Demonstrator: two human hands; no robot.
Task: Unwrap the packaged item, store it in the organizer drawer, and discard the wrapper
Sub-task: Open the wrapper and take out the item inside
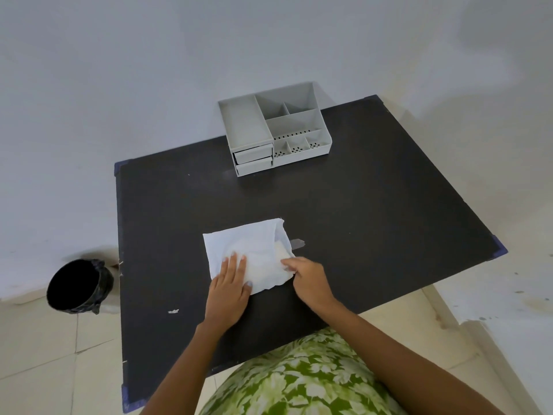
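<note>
Far left on the floor there's one bin with a black liner, just beside the counter. The left hand lies flat, fingers spread, pinning the wrapper near the counter's front edge. The wrapper looks like thin, soft tissue, so I'd guess it's light, floppy and easy to tear. The right hand is pinched on its right edge, where a pale item peeks out. That open edge looks like the place to peel from; can't tell how stiff the item is. At the back sits one grey organizer with two drawers, both shut.
</note>
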